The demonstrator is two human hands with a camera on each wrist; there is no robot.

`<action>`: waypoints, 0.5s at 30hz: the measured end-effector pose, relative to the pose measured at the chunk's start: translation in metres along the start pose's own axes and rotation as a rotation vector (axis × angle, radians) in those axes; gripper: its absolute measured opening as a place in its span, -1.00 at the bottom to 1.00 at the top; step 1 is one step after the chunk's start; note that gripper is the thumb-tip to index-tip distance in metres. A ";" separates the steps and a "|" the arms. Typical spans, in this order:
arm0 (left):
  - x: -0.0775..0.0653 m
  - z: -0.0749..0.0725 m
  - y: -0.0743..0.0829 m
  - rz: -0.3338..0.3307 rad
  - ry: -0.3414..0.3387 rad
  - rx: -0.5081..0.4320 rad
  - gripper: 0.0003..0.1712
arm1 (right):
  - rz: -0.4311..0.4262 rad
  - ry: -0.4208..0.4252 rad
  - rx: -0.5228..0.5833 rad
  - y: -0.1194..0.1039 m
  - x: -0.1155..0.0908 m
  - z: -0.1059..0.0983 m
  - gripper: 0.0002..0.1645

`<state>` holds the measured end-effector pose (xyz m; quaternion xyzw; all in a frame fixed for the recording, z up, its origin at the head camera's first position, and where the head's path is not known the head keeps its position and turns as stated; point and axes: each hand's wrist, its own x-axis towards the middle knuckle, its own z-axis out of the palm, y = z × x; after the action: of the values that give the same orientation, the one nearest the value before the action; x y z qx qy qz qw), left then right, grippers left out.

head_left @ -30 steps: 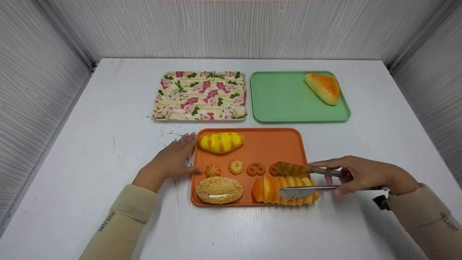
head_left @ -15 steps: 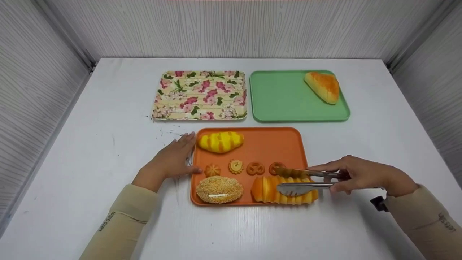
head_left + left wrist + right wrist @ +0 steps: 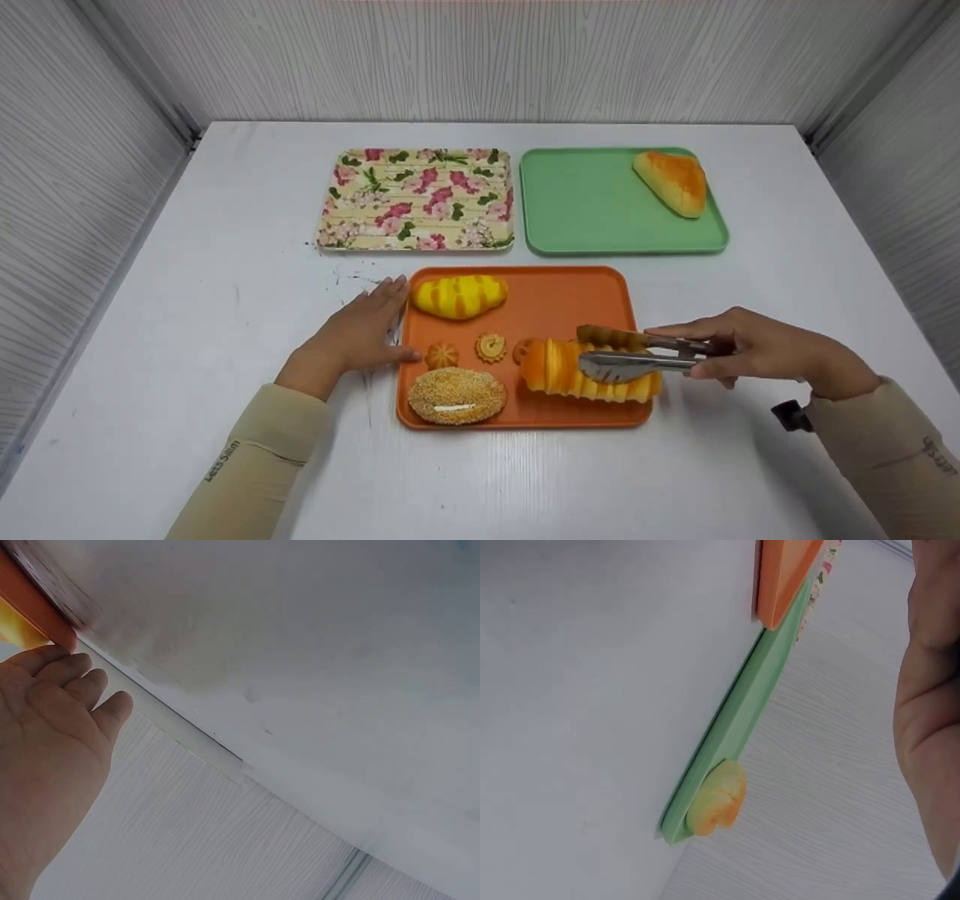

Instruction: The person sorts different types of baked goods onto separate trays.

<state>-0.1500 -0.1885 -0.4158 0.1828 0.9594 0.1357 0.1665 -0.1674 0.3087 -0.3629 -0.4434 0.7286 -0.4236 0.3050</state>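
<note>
My right hand [image 3: 765, 349] grips a pair of metal tongs [image 3: 667, 363] at the right of the orange tray [image 3: 570, 300]. Between the tong ends is a ridged orange-yellow bread roll [image 3: 553, 367], raised over the tray and overlapping the pretzel cookies. My left hand [image 3: 349, 334] rests against the tray's left rim, fingers extended and thumb over the edge. A sesame bun [image 3: 457, 396], a yellow striped bread [image 3: 460, 297], a flower-shaped cookie [image 3: 442, 355] and a round tart-like cookie [image 3: 491, 347] lie on the tray. In the left wrist view, the left fingertips [image 3: 112, 709] are beside the tray corner.
Behind the orange tray lie a floral tray [image 3: 420, 199] on the left and a green tray [image 3: 592, 206] on the right. A wedge-shaped bread [image 3: 675, 182] sits at the green tray's right end. Pale wood-patterned panels [image 3: 480, 60] enclose the white table [image 3: 187, 300].
The tongs have closed on the ridged bread roll and lifted it off the tray's front edge, slightly away from me. It now covers pretzel cookies seen before. The left hand stays put.
</note>
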 end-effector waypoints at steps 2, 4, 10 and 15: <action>0.000 0.000 0.000 -0.002 -0.003 -0.001 0.22 | -0.038 0.013 -0.030 -0.001 0.002 -0.006 -0.29; 0.000 0.000 0.000 -0.005 -0.006 -0.002 0.22 | -0.056 0.031 -0.057 -0.003 0.005 -0.013 -0.28; 0.000 0.001 -0.002 -0.007 -0.005 0.000 0.20 | 0.011 0.090 -0.049 -0.010 0.014 -0.032 -0.31; 0.001 0.001 -0.002 -0.004 0.000 -0.005 0.21 | 0.096 0.151 -0.027 -0.011 0.020 -0.045 -0.33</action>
<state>-0.1509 -0.1893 -0.4175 0.1803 0.9595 0.1375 0.1674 -0.2088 0.3038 -0.3342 -0.3790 0.7756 -0.4307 0.2632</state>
